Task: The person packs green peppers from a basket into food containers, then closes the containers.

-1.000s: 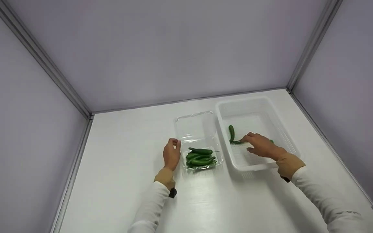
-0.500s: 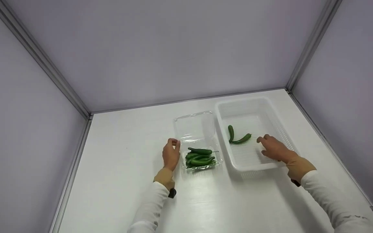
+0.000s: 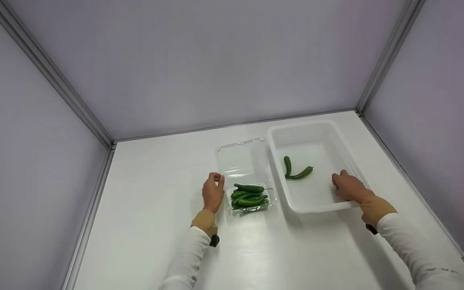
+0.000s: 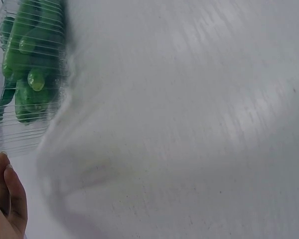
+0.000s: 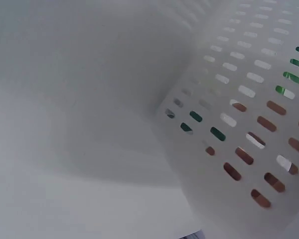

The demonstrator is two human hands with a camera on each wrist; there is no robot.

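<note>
A clear plastic clamshell (image 3: 272,200) lies open in the middle of the table, its tray filled with several green peppers (image 3: 250,195) and its lid (image 3: 242,157) folded back. My left hand (image 3: 218,179) pinches the tray's left rim, and my fingertips (image 4: 10,194) show beside the tray (image 4: 20,139) and the peppers (image 4: 30,64). To the right a white slotted basket (image 3: 276,139) holds two green peppers (image 3: 296,171). My right hand (image 3: 338,179) reaches over the front right corner. Its fingers (image 5: 232,172) lie relaxed inside the slotted wall (image 5: 239,74) and hold nothing.
The white table (image 3: 155,209) is boxed in by pale walls at the back and on both sides, with metal strips (image 3: 91,209) along their foot. The basket stands close to the right wall.
My right hand let go of a pepper beside the other one in the basket and drew back right to the basket's front right corner. The left hand has not moved.
</note>
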